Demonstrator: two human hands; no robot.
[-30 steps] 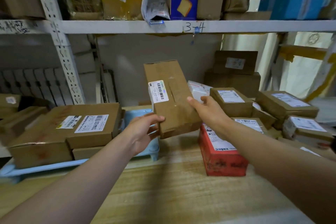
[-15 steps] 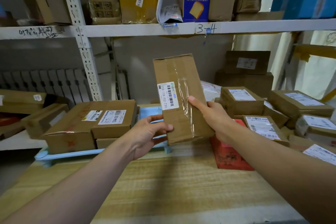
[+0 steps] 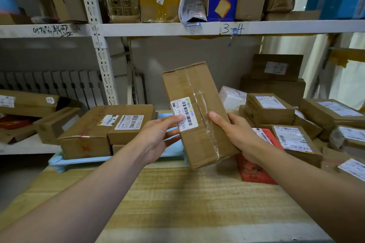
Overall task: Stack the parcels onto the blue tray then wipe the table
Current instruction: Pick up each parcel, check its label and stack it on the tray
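Observation:
A long brown cardboard parcel with a white barcode label hangs tilted above the wooden table. My left hand grips its left edge, thumb on the label. My right hand holds its right side, thumb on the taped top. The light blue tray lies at the table's back left. It carries a big brown parcel and smaller brown ones. A red parcel lies on the table behind my right wrist.
Several brown labelled parcels and a white one are heaped at the right of the table. A white metal shelf loaded with boxes runs overhead, its upright post behind the tray. More boxes lie on a lower shelf at left.
My left thumb has moved up onto the parcel's label and both hands now hold the parcel lower and tilted more. The camera has turned left, so the tray sits nearer the centre.

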